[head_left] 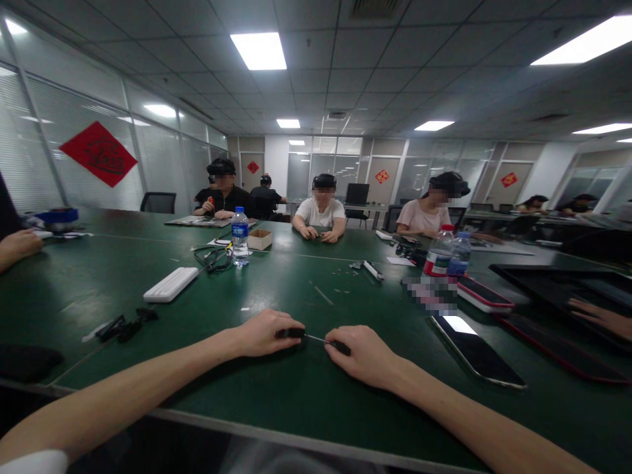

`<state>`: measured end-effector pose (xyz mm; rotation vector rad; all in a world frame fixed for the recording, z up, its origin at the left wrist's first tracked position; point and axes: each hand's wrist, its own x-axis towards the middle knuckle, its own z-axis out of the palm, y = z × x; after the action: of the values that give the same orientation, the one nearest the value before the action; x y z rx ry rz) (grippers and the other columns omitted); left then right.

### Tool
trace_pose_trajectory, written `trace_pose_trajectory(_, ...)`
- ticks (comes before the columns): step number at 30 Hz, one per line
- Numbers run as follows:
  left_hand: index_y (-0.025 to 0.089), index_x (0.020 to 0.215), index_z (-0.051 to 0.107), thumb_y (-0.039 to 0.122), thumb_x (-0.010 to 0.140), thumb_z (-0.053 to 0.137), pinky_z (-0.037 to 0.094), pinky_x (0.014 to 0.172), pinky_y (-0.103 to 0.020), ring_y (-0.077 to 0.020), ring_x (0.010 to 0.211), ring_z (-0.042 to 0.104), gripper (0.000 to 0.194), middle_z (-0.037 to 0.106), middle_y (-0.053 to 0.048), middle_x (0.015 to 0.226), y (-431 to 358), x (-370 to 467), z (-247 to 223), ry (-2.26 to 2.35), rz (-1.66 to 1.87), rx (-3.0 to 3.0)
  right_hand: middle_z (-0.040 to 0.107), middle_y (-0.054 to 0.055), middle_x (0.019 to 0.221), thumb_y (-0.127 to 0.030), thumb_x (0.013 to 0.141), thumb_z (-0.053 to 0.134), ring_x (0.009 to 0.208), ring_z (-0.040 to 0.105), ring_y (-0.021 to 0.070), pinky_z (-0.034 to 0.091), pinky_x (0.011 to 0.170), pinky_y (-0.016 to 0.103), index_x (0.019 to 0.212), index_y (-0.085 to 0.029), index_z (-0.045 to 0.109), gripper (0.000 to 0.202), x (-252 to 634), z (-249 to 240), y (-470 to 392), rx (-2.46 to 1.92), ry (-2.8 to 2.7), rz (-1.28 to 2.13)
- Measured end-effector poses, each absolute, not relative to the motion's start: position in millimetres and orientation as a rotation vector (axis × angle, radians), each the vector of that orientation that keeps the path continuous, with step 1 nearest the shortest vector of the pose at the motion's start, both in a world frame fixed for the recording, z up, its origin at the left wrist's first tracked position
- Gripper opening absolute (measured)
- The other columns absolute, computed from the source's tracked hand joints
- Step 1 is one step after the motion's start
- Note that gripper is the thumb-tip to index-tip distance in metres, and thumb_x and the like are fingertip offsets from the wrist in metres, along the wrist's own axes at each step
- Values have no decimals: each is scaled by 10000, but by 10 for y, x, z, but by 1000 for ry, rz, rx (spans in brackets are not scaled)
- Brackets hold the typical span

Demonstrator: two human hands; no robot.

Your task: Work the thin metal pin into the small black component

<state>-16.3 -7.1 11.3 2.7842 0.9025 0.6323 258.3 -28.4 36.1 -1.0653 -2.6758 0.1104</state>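
Observation:
Low over the green table (212,368), my left hand (266,333) is closed around a small black object (290,333). A thin metal shaft (315,338) runs from it toward my right hand (359,353). The fingers of my right hand are closed on a dark piece (340,347) at the other end of the shaft. What exactly this dark piece is cannot be made out. Both hands are near the middle of the table's front part, a short gap apart.
A phone (476,350) lies right of my right hand. Bottles (439,253) stand behind it. To the left are a white power strip (171,285), black clips (126,326), cables (213,258), a water bottle (240,237) and a small box (260,239). Several people sit around.

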Motion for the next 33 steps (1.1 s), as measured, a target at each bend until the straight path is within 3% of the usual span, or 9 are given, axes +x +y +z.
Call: trace_pose_trajectory(33, 184, 1226, 658, 369, 973, 567, 483, 764, -246, -182, 863, 680, 327, 719, -78, 1033, -113, -151, 162, 896, 602, 2802, 735, 65, 946, -340, 965, 489, 820, 669, 187, 478, 740, 267, 1050, -210, 731, 287, 2572, 426, -337, -1072, -2697, 125)
